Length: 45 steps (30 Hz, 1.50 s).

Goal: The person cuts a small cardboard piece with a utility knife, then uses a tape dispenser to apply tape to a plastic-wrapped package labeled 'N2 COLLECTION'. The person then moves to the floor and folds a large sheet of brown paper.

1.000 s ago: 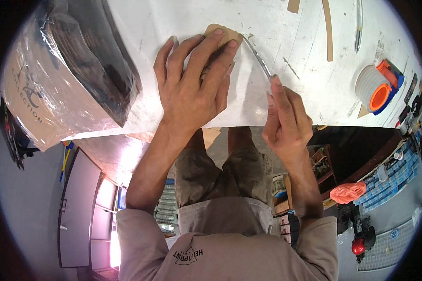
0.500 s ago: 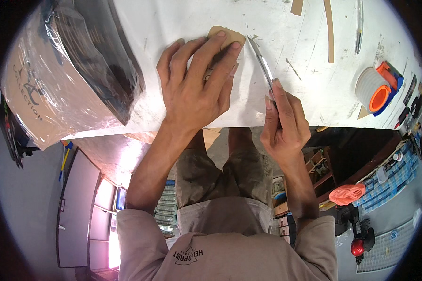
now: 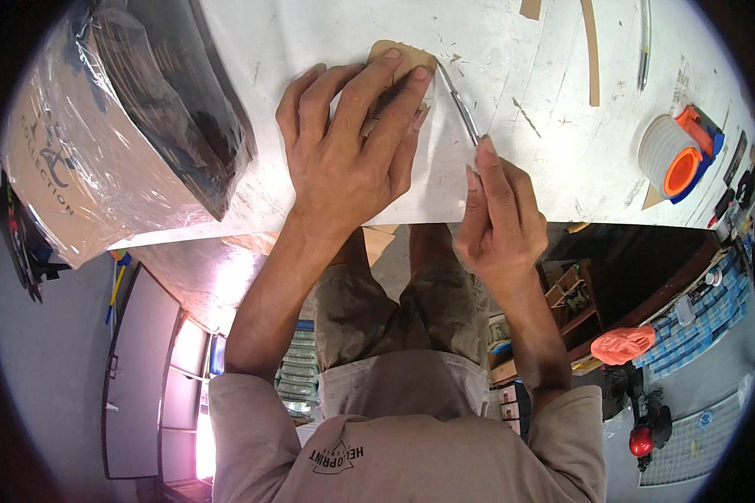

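My left hand (image 3: 344, 155) rests on the white tabletop with its fingers bent and spread. Its index and middle fingertips press down on a small tan cardboard piece (image 3: 412, 59) with rounded corners, and part of that piece is hidden under the fingers. In my right hand (image 3: 507, 214) is a slim craft knife (image 3: 462, 111), pinched between thumb and fingers. The blade slants up and left, its tip at the cardboard's right edge. Whether the tip touches the cardboard I cannot tell. My palm hides the knife's rear end.
A plastic-wrapped brown package (image 3: 101, 159) covers the table's left side. Cardboard strips (image 3: 591, 54) and a thin pen-like tool (image 3: 643, 50) lie at the far right. Nearer stands a tape dispenser (image 3: 688, 155) in orange and blue. Scratches and dark specks mark the white tabletop (image 3: 554, 176).
Both hands have shifted slightly left and away from me. The cardboard piece has slid a little the same way, and the knife's tip is now closer to its edge.
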Motion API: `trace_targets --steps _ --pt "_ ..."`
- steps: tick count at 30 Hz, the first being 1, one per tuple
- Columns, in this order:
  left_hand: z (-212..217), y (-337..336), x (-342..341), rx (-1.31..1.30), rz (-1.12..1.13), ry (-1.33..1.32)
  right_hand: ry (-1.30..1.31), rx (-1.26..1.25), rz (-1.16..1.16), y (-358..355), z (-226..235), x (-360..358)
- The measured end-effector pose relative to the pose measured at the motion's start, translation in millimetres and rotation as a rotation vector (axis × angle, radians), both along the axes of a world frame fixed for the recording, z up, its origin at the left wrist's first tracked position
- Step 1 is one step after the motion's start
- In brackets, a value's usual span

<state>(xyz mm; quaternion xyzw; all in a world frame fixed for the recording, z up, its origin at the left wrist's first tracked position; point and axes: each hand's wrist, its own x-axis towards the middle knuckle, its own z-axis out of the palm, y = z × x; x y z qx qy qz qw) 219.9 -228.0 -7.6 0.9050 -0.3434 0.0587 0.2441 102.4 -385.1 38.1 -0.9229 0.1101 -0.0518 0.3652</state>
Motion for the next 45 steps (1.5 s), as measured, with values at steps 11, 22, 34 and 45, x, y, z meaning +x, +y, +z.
trace_targets --steps 11,22,34,45 --pt "-0.4 -2.0 0.4 -0.037 0.022 -0.024 -0.115 -0.033 -0.046 1.0 -0.3 -9.8" --pt "-0.1 -1.1 0.1 -0.049 0.028 -0.03 -0.042 0.022 -0.024 -2.3 -0.5 1.7" --pt "-0.5 -2.0 -0.5 -0.041 0.033 -0.033 -0.116 0.005 -0.002 -4.0 -10.2 1.1" --pt "-1.5 0.6 -1.8 -0.025 0.041 -0.017 -0.048 -0.018 -0.004 -11.8 8.9 -17.2"
